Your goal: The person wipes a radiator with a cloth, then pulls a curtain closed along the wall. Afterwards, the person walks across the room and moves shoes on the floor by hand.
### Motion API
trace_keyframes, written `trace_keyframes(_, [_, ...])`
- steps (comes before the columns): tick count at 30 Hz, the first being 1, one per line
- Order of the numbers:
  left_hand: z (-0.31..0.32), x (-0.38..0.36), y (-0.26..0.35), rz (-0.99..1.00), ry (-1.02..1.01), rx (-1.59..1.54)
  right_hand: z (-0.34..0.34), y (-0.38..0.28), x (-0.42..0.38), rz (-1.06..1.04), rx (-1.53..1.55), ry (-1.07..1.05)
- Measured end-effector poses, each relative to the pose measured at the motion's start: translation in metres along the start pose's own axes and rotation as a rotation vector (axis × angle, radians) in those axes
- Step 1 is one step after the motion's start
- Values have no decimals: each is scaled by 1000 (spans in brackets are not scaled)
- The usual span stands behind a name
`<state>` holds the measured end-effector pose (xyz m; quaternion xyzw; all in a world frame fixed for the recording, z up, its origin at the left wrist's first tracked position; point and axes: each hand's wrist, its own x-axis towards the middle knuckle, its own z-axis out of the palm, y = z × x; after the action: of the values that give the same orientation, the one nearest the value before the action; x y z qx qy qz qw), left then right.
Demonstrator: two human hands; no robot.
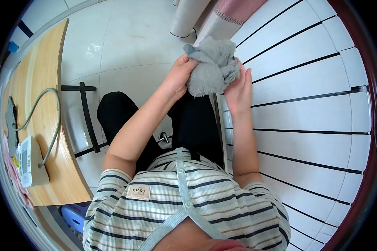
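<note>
Your left hand [182,73] pinches the near-left side of the gray cloth [213,67] between thumb and bent fingers, while your right hand [238,94] is open and held up against its right side, one digit standing clear of the cloth and the others partly hidden by it. The cloth is in the air between your two hands, above the far end of your black pants [194,125]. It is bunched into a loose, uneven bundle, with a flatter piece hanging at the lower left and deep, crumpled folds along the right. You can see a soft, fuzzy texture and a ragged, frayed lower edge; a smoother, bluer-gray corner sticks out at the upper left, by your left fingers. Beyond it, pale and pink curtains [238,11] reach down near the shiny tile floor [132,39]. To your right, a white slatted surface [299,113] fans out with dark gaps between its strips. To your left stands a wooden table [50,121], carrying a white device [32,163] with a small screen, a curved gray tube [58,113] plugged into its side. Beside the device lies some pink fabric [13,165].
</note>
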<state>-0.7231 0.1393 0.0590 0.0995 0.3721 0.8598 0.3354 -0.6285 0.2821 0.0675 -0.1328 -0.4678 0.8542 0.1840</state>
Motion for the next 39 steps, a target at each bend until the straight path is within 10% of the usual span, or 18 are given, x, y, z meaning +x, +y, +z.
trace_keyframes(4, [1, 2, -6, -19, 68, 43, 13, 29, -15, 245, 377, -68])
trace_keyframes(6, [-21, 19, -28, 575, 64, 921, 10, 38, -19, 294, 411, -39])
trace_keyframes(11, [-21, 7, 5, 695, -15, 1231, 10, 17, -20, 189, 227, -31])
trace_keyframes(15, [-37, 6, 22, 572, -97, 951, 36, -98, -12, -566, -282, 156])
trace_keyframes(19, [-85, 26, 12, 608, 45, 1006, 78, -219, -12, -1756, -1650, 693])
trace_keyframes(21, [-114, 34, 1, 573, 119, 1067, 81, -243, 10, -1825, -2128, 850])
trace_keyframes(24, [-137, 36, -6, 363, 260, 1095, 76, -222, 41, -1594, -2579, 997])
trace_keyframes(34, [-141, 24, 14, 410, 337, 1006, -73, 28, 120, -895, -2663, -228])
trace_keyframes(39, [-122, 16, 18, 326, 279, 1067, -146, 105, 144, -670, -2501, -439])
